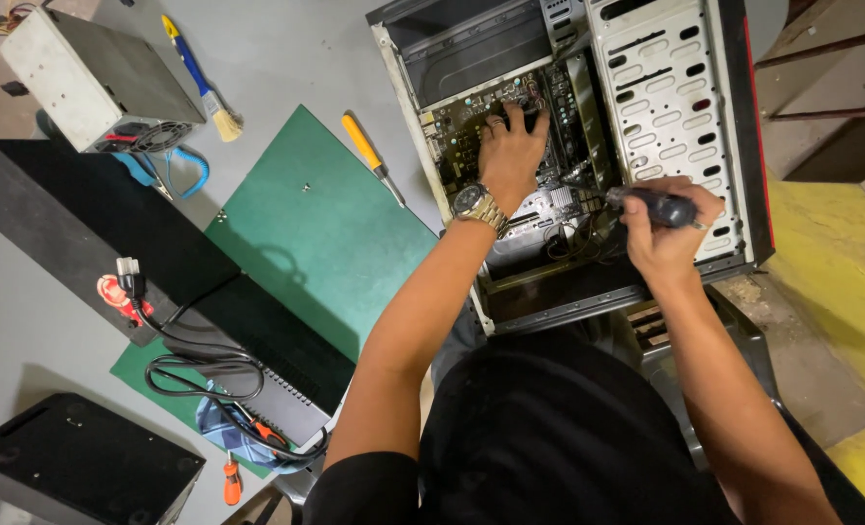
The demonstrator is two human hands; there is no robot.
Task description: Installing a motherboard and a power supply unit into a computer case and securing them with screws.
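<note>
Head view, left to right. Grey power supply unit point(97, 83) lies far left on the worktop point(277, 58), black side panel point(92, 228) with a red sticker point(121, 297) below it, then a green mat point(320, 233) and a yellow-handled screwdriver point(369, 151). Open computer case point(666, 107) lies on its side. Left hand point(510, 156), fingers spread and released, presses flat on the motherboard point(471, 136) inside; board looks thin, stiff, fragile, best taken by its edges. Right hand point(666, 238), fingers clenched on a dark screwdriver point(651, 206), light and rigid, held by its handle.
</note>
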